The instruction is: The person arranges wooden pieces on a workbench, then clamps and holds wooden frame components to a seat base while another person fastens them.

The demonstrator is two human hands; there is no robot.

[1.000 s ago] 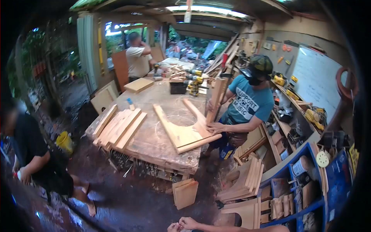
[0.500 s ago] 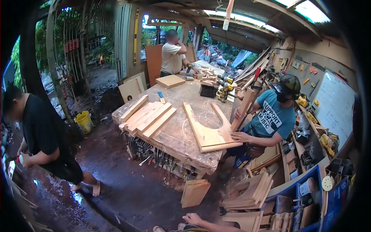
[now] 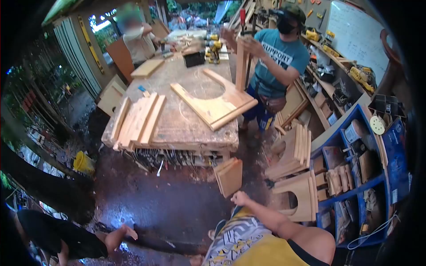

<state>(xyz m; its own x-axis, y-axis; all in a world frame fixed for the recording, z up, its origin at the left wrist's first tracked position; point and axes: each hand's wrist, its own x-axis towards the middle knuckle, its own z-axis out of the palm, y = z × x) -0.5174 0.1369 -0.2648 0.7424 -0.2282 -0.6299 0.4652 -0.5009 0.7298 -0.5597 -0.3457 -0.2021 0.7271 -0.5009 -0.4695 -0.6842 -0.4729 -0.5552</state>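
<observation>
My right hand [image 3: 240, 198] is loosely closed near my leg, with nothing visible in it. Just beyond it, several flat wooden panels [image 3: 229, 176] stand leaning together on the floor. To its right are stacked wooden pieces with curved cutouts [image 3: 298, 195]. I cannot see my left hand. Across the workbench [image 3: 177, 131], a co-worker in a teal shirt [image 3: 277, 57] has both hands around the top of an upright wooden post [image 3: 241, 66] and a bar clamp [image 3: 242, 20]. A U-shaped wooden panel [image 3: 222, 104] lies beside that post on the bench.
Wooden strips [image 3: 141, 119], cordless drills [image 3: 214, 52] and a black box [image 3: 194, 59] lie on the bench. A blue shelf unit [image 3: 355, 193] full of parts stands at right. Another person [image 3: 62, 235] is at lower left, one more [image 3: 138, 44] behind the bench. A yellow bucket [image 3: 83, 162] stands left.
My view has tilted down and shifted right, so my right arm and lap show more. The teal-shirted co-worker's hands have moved up to the top of the post.
</observation>
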